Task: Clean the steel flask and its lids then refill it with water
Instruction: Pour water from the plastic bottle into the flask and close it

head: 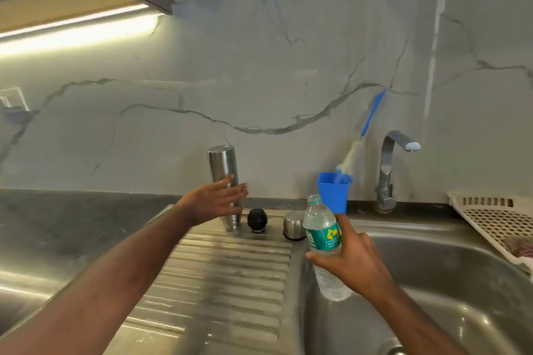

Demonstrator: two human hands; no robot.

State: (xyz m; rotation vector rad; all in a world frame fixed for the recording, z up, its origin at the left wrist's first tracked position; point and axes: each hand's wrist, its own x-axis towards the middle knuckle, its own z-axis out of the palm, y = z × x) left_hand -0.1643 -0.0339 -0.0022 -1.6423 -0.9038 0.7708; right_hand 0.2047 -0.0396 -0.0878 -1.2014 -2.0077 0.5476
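Observation:
The steel flask point(223, 170) stands upright at the back of the ribbed drainboard point(225, 274), its closed end on top. My left hand point(216, 203) is stretched out in front of its lower half, fingers straight and reaching across it; a firm hold is not visible. A black inner lid point(256, 219) and a steel cap point(292, 225) sit just right of the flask. My right hand point(356, 262) grips an uncapped plastic water bottle point(321, 233) with a green label, tilted slightly over the sink's left edge.
A blue cup point(333, 192) holding a blue-handled bottle brush point(372, 112) stands behind the bottle. The faucet point(388, 170) rises at the back of the steel sink basin point(450, 282). A cream plastic basket point(496, 217) sits at the right edge.

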